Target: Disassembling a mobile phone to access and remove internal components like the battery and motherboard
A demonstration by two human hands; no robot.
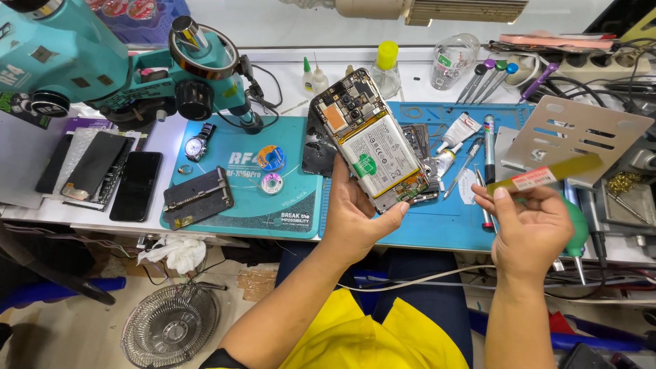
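Left hand: my left hand is closed on the opened phone, thumb on its left edge, fingers wrapped round the lower right edge.
Phone: held up above the blue work mat, back cover off, the battery and circuit board facing me.
Phone's long axis: it runs from far-left, at the camera end, to near-right, at the end closest to my other hand.
Right hand: my right hand pinches the near-left end of a flat yellow-green strip between thumb and fingertips, the other fingers curled in.
Strip's long axis: it points away to the far right, rising over the grey slotted metal plate.
Key relation: the phone lies left of my right-hand fingers, its lower right corner near them but apart from them. The left hand already has the phone; the right is the nearer free-moving one.
Around: a teal microscope stands far left, and a wristwatch lies on the teal mat. Dark phone screens sit at the left edge, screwdrivers to the far right.
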